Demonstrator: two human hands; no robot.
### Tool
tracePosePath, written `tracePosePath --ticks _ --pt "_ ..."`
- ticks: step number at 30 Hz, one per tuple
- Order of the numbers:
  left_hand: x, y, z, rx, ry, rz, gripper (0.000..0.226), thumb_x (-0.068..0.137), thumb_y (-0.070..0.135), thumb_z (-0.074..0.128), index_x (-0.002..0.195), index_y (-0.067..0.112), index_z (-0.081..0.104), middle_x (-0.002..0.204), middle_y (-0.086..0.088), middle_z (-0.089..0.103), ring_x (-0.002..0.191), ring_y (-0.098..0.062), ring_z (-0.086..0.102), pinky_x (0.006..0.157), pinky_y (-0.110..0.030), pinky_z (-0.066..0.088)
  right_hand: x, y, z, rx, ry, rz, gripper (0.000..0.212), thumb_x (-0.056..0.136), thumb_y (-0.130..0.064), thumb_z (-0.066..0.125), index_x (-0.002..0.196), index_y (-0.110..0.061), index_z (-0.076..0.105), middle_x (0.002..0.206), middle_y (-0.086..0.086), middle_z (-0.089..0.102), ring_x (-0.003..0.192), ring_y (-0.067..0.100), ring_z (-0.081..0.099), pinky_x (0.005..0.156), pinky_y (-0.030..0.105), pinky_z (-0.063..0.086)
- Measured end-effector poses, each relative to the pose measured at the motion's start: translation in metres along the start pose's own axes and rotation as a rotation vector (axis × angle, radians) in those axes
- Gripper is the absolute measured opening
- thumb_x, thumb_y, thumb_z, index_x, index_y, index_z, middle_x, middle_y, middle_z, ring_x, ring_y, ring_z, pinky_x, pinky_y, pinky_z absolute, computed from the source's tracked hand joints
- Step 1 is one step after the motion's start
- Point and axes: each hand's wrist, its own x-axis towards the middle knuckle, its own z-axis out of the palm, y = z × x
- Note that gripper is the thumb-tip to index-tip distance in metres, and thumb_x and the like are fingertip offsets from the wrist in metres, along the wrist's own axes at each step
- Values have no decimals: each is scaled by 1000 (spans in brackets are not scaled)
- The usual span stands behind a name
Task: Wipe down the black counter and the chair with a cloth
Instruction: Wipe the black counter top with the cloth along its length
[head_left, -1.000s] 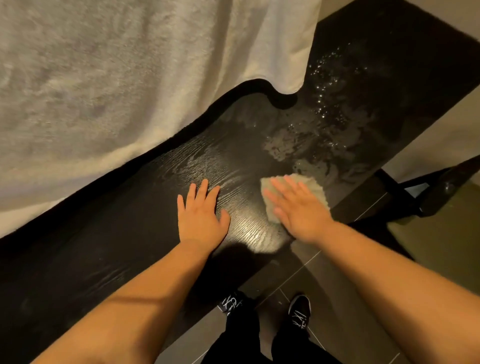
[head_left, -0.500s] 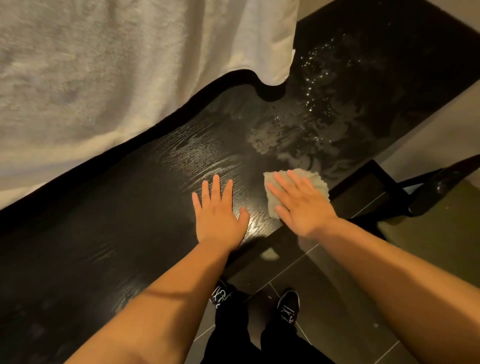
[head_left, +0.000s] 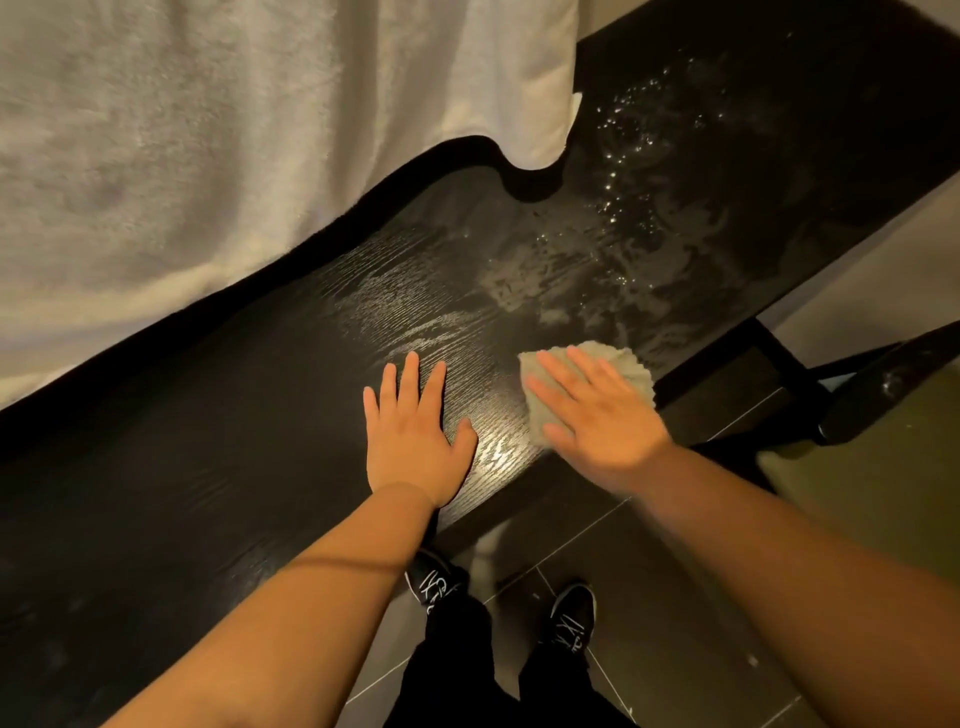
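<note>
The black wood-grain counter (head_left: 218, 415) runs diagonally from lower left to upper right. Wet smears and droplets (head_left: 618, 228) shine on its right half. A small pale cloth (head_left: 618, 364) lies flat near the counter's front edge, and my right hand (head_left: 597, 415) presses on it with fingers spread. My left hand (head_left: 410, 436) rests flat and empty on the counter just left of the cloth. The dark chair (head_left: 883, 389) stands at the right edge, only part of its frame showing.
A large white towel (head_left: 208, 130) hangs over the counter's far side and covers the upper left. Below the counter are dark floor tiles (head_left: 675, 623) and my black shoes (head_left: 571, 618). A pale wall (head_left: 883, 286) is at the right.
Both hands slid a little to the right along the counter's front edge, the right one carrying the cloth with it. The view shifted slightly as well.
</note>
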Motion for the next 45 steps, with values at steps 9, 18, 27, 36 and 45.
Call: tracePosePath --ticks 9,18,27,36,45 --pt "0 1 0 -26 25 -4 80 93 62 38 165 29 30 176 -6 15 162 -32 7 131 -56 6 13 -38 4 -13 8 191 67 103 -46 22 166 -24 18 174 9 11 159 40 3 126 60 13" --pt "0 1 1 -37 36 -7 79 93 61 39 165 29 31 176 -5 16 162 -32 8 131 -56 5 29 80 -21 -32 21 126 70 102 -54 31 164 -21 30 170 7 26 157 37 18 125 57 19" --pt "1 2 -1 -43 52 -18 79 91 61 41 163 28 35 175 -6 19 161 -33 11 130 -58 9 28 -19 -3 6 -62 -86 68 104 -53 30 166 -29 18 174 1 10 161 29 2 129 51 8" --pt "2 1 0 -40 48 -29 77 94 61 38 164 28 32 175 -7 15 161 -32 10 131 -55 7 62 41 -24 36 16 360 68 105 -47 18 167 -20 5 174 8 2 159 37 -1 129 53 3" --pt "3 1 0 -12 24 -36 82 94 63 37 166 28 24 177 -7 10 162 -31 6 131 -55 5 60 7 -10 -31 -60 -180 67 106 -55 30 166 -28 17 174 2 13 160 32 5 129 51 9"
